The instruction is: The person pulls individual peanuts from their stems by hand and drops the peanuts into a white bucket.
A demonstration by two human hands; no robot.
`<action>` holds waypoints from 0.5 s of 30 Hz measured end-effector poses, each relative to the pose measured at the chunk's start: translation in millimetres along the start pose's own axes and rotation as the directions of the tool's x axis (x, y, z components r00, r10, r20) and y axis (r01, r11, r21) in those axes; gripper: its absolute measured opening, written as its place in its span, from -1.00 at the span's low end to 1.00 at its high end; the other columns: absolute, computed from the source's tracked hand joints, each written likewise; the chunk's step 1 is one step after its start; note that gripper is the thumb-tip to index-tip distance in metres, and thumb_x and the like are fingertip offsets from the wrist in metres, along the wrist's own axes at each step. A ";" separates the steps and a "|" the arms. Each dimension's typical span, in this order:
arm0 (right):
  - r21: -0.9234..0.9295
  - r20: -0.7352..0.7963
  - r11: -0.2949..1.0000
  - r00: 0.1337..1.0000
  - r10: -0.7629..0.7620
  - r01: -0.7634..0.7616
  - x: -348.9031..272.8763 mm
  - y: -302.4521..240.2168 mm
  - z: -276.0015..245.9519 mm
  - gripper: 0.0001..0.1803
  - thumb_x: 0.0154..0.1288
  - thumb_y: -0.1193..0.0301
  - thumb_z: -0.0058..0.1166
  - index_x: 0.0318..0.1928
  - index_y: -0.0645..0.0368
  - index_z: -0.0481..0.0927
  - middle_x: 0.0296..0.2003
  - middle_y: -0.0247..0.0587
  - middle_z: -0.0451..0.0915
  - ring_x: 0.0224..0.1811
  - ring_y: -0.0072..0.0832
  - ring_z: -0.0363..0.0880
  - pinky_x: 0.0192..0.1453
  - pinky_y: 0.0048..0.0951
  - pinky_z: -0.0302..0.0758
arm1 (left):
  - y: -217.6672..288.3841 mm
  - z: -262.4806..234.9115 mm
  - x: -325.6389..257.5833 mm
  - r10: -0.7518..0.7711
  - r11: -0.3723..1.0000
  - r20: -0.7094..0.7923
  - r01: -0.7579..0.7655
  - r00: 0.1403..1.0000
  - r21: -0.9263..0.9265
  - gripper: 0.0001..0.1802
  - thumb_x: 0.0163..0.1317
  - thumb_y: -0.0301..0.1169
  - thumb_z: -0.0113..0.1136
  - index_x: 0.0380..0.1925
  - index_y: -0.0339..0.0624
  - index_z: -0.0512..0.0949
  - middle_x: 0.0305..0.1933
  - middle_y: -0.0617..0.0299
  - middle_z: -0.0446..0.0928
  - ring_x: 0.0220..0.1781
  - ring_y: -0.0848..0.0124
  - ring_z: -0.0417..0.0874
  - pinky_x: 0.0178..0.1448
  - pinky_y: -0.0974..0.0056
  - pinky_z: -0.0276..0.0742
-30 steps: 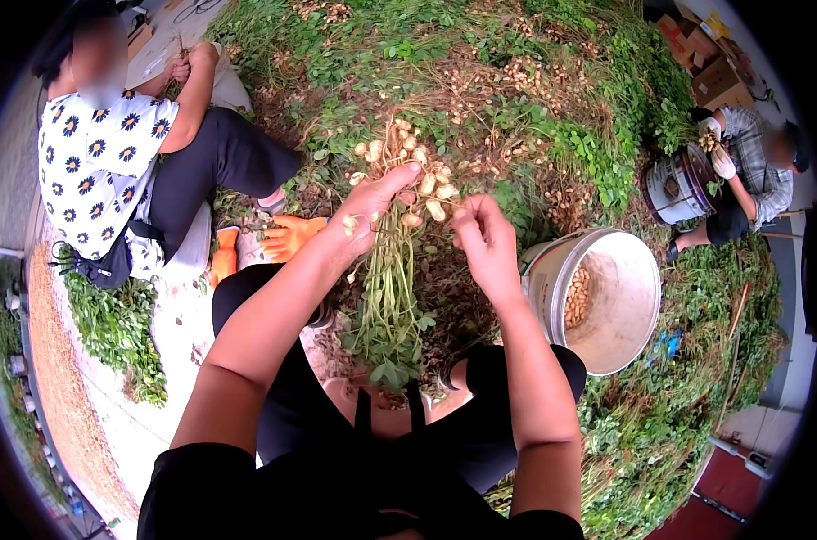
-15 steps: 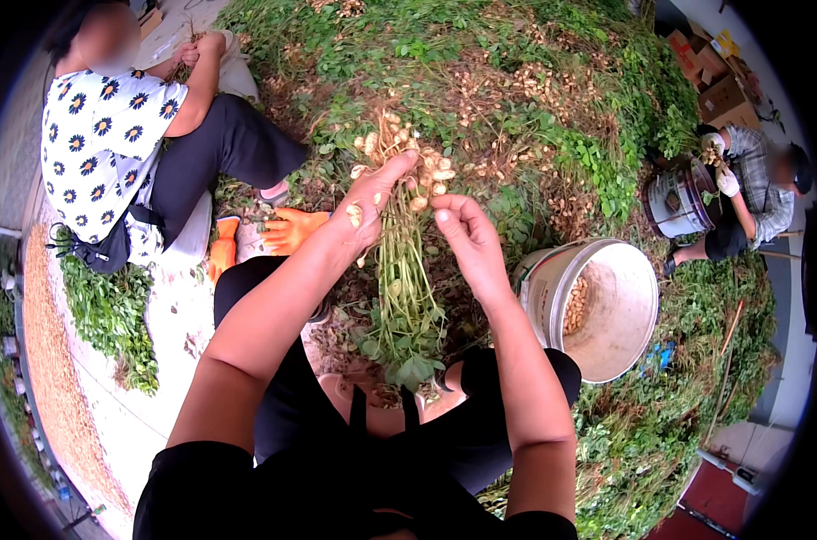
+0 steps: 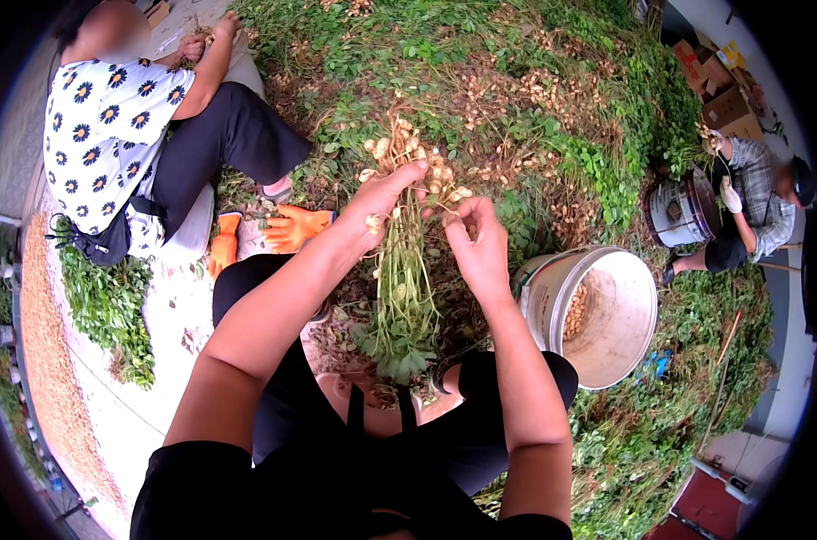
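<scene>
My left hand (image 3: pixel 392 193) is closed around a bunch of peanut plants (image 3: pixel 405 279), roots up and leaves hanging down between my knees. Pale pods (image 3: pixel 395 148) cluster at the root end above my thumb. To the right of the bunch, my right hand (image 3: pixel 477 241) has its thumb and fingertips pinched together. A thin strand from the bunch runs into that pinch, where a peanut seems to be held, mostly hidden by the fingers. Just right of my right knee a white bucket (image 3: pixel 620 310) leans with its mouth toward me, some peanuts (image 3: pixel 575 313) inside.
Heaped peanut plants (image 3: pixel 480 54) cover the ground ahead and right. Orange gloves (image 3: pixel 291 229) lie by my left knee. A person in a flowered shirt (image 3: pixel 111 117) sits at left; another in white gloves (image 3: pixel 731 193) sits at far right by a bucket (image 3: pixel 683 211).
My right hand's fingers have closed in by the bunch, with a strand now stretched to them. The left person's hand has lifted; the right person's gloved hands have moved apart.
</scene>
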State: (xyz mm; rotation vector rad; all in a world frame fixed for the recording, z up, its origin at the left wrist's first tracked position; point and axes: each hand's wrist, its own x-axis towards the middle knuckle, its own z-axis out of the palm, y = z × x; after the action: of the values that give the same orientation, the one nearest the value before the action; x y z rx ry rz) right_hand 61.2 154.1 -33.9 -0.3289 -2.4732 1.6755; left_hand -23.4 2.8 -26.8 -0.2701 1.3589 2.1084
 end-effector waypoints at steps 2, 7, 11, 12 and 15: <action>0.174 -0.034 0.981 0.996 -0.082 0.087 5.8 19.8 2.3 -0.83 0.26 0.48 0.07 -0.18 0.17 0.38 -0.49 -0.41 0.46 -0.49 -0.67 0.37 -0.39 -0.55 0.38 | 1.0 -0.6 3.2 0.021 1.000 -0.021 -0.021 1.000 -0.010 -0.67 0.24 -0.11 0.25 -0.19 -0.12 0.55 -0.42 0.34 0.52 -0.41 0.47 0.58 -0.34 0.35 0.56; 0.610 0.134 0.782 0.989 0.054 -0.126 -1.2 -16.6 -7.1 -0.87 0.48 0.36 -0.17 -0.03 0.03 0.35 -0.48 -0.39 0.37 -0.59 -0.80 0.06 -0.54 -0.74 0.02 | 5.9 -1.6 6.6 0.098 0.994 -0.078 -0.095 0.992 0.047 -0.66 0.28 -0.08 0.20 -0.24 -0.14 0.57 -0.40 0.32 0.56 -0.46 0.54 0.53 -0.46 0.40 0.44; 0.808 0.337 0.556 0.927 -0.165 -0.195 -12.7 -19.9 -16.4 -0.84 0.54 0.32 -0.21 0.01 0.04 0.36 -0.39 -0.38 0.45 -0.56 -0.77 0.12 -0.52 -0.73 0.06 | 8.7 8.3 0.5 0.110 0.994 -0.075 -0.110 0.991 0.006 -0.69 0.30 -0.12 0.20 -0.27 -0.16 0.59 -0.45 0.34 0.56 -0.52 0.57 0.50 -0.52 0.43 0.35; 0.801 0.273 0.583 0.950 -0.151 -0.138 -12.5 -17.9 -14.9 -0.83 0.54 0.30 -0.22 0.01 0.04 0.36 -0.39 -0.37 0.45 -0.56 -0.77 0.12 -0.51 -0.73 0.07 | 8.5 10.4 -1.4 0.114 0.993 -0.063 -0.116 0.991 -0.025 -0.69 0.30 -0.13 0.21 -0.27 -0.16 0.59 -0.45 0.34 0.56 -0.52 0.57 0.49 -0.52 0.43 0.35; 0.778 0.139 0.628 0.981 -0.137 -0.022 -7.9 -17.7 -11.8 -0.76 0.56 0.21 -0.24 0.00 0.06 0.38 -0.40 -0.35 0.46 -0.56 -0.76 0.13 -0.47 -0.71 0.13 | 9.8 14.0 -0.9 0.137 0.990 -0.092 -0.139 0.986 -0.014 -0.65 0.30 -0.18 0.21 -0.14 -0.28 0.59 -0.28 0.24 0.63 -0.32 0.49 0.61 -0.28 0.36 0.51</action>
State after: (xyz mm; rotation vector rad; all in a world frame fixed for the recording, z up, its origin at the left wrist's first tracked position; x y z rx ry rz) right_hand 69.8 156.3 -13.0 0.0282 -1.5454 2.6202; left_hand -26.4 12.0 -12.6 -0.2909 1.4462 2.2497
